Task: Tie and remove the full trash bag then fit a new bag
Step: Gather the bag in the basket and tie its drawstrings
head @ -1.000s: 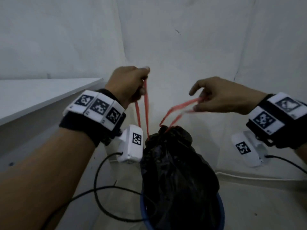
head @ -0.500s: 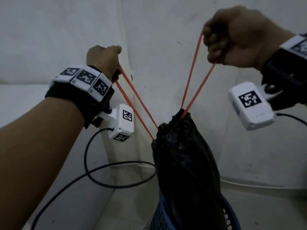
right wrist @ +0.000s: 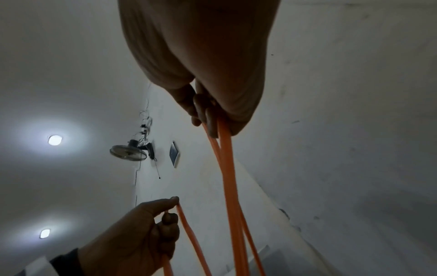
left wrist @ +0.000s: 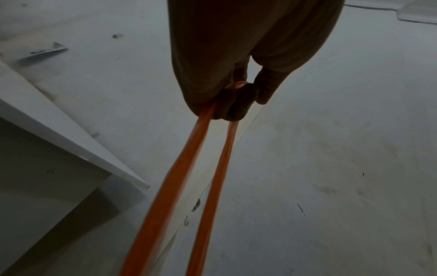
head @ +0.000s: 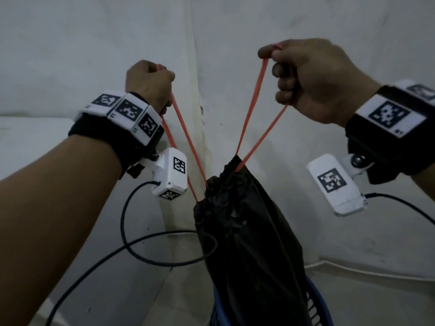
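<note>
A full black trash bag hangs half out of a blue bin, its neck cinched tight. Two taut orange drawstring loops rise from the neck. My left hand grips the left drawstring loop up and to the left of the bag; the left wrist view shows its fingers curled round both strands. My right hand grips the right drawstring loop, higher and to the right. In the right wrist view its fingers clamp that loop, with the left hand below.
White walls meet in a corner right behind the bag. A white shelf juts out at the left. Black cables loop from the wrist cameras down beside the bag. A wall fan hangs high up.
Both hands have pulled the drawstring loops up and apart, cinching the bag's neck. The bag has risen partway out of the bin. The right hand came down a little in the last half second.
</note>
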